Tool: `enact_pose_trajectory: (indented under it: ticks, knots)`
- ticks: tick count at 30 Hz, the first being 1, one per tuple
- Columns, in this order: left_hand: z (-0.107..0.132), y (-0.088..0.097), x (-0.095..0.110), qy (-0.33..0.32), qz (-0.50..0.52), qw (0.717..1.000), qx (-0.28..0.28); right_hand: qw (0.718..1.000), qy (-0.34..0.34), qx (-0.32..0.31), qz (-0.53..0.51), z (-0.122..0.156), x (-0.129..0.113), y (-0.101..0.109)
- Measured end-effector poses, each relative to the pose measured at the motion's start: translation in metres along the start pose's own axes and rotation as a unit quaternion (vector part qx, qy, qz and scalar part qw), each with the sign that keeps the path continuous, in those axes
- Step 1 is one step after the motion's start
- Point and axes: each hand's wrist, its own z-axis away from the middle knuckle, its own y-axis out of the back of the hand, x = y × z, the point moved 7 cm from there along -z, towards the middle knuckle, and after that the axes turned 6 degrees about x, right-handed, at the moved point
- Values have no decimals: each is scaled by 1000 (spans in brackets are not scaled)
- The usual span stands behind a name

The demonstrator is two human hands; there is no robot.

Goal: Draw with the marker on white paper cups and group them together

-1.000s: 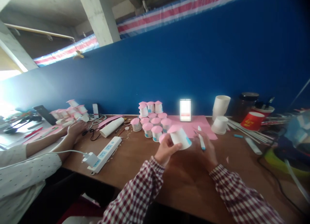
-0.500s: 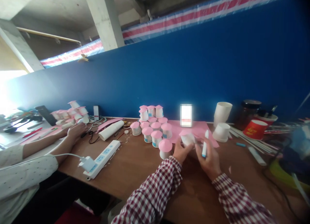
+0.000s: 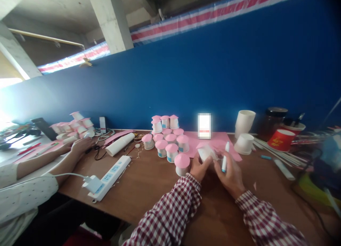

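My left hand (image 3: 200, 169) is closed around a small white paper cup (image 3: 205, 153) with a pink paper top, tilted and a little blurred. In my right hand (image 3: 231, 175) is a white marker (image 3: 225, 158) with a blue end, pointing upward between the fingers. My right fingertips are close to the cup; I cannot tell whether they touch it. A pink paper sheet (image 3: 229, 141) lies flat behind both hands. Just left of my left hand stands a cup with a pink cone top (image 3: 182, 162), at the front of a group of several similar ones.
White cups (image 3: 244, 144), a red cup (image 3: 281, 140) and thin sticks (image 3: 277, 151) occupy the right side. A blue cap (image 3: 266, 157) lies nearby. To the left are a power strip (image 3: 112, 176), a white paper roll (image 3: 120, 144) and another person's hands (image 3: 80, 146) beside pink-topped cups.
The held cup has tilted further in my left hand. My right hand still holds the marker, almost in the same place. The camera view has shifted slightly.
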Motion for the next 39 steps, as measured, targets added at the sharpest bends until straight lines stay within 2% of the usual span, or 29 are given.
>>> enact_pose_trajectory:
  ticks: [6, 13, 20, 25, 28, 33, 35, 39]
  knots:
    - [0, -8, 1, 3, 61, 997, -43, 998, -65, -11, -24, -3, 10, 1]
    - [4, -17, -5, 77, 192, 976, -73, 996, -82, 0, -45, -4, 13, 3]
    - [4, -17, -5, 86, 242, 963, -81, 997, -75, -5, -34, -2, 13, 2]
    - [5, -23, -4, 90, 267, 952, -121, 996, -68, 25, -47, -5, 7, 8]
    - [2, -20, -11, 132, 289, 944, -92, 995, -61, 65, -46, -9, 2, 18]
    - [-2, -18, -21, 195, 319, 926, -58, 993, -73, 73, -57, -11, -2, 26]
    - [-1, -19, -20, 187, 312, 929, -70, 995, -57, 66, -45, -10, -6, 25]
    - [3, -23, -8, 117, 271, 947, -126, 998, -3, 32, -48, -5, -13, 14]
